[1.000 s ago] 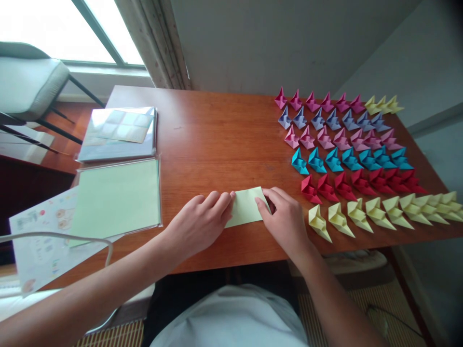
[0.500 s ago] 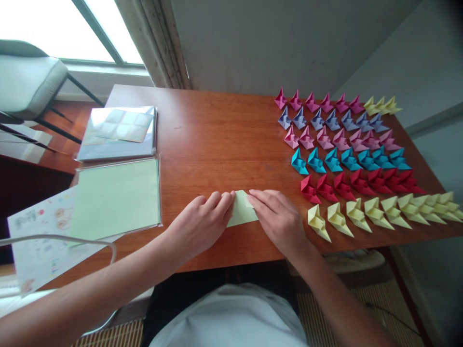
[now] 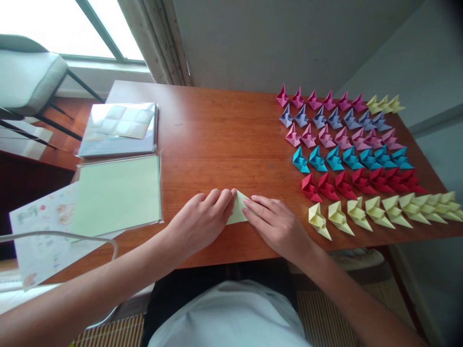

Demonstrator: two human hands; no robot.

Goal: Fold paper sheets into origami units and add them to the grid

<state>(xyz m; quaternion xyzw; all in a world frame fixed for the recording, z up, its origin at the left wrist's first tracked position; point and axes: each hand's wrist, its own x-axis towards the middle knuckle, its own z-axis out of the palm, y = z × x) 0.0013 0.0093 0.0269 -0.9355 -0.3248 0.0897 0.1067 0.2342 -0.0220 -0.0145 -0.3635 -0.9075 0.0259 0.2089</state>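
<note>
A small folded sheet of pale green paper (image 3: 237, 210) lies near the table's front edge, with a pointed top and a slanting right side. My left hand (image 3: 204, 214) is closed on its left edge, fingers curled and thumb tip at the top point. My right hand (image 3: 278, 221) rests against the paper's right side. Its fingers are stretched out, with the tips touching the slanted edge; the thumb is hidden. To the right of that hand, a row of pale yellow folded paper pieces (image 3: 317, 221) runs along the table.
Behind the yellow row stand rows of folded pieces in red (image 3: 311, 188), blue (image 3: 300, 160), pink (image 3: 292, 137), lilac (image 3: 285, 117) and magenta (image 3: 282, 98). Left lie a stack of green paper (image 3: 119, 195), a plastic-wrapped pack (image 3: 121, 144), a printed sheet (image 3: 39, 241) and a white cable (image 3: 72, 234).
The right side of the green paper has been folded over into a slanted edge, leaving a narrower shape. My right hand's fingers have slid slightly down and left along it; my left hand stays put.
</note>
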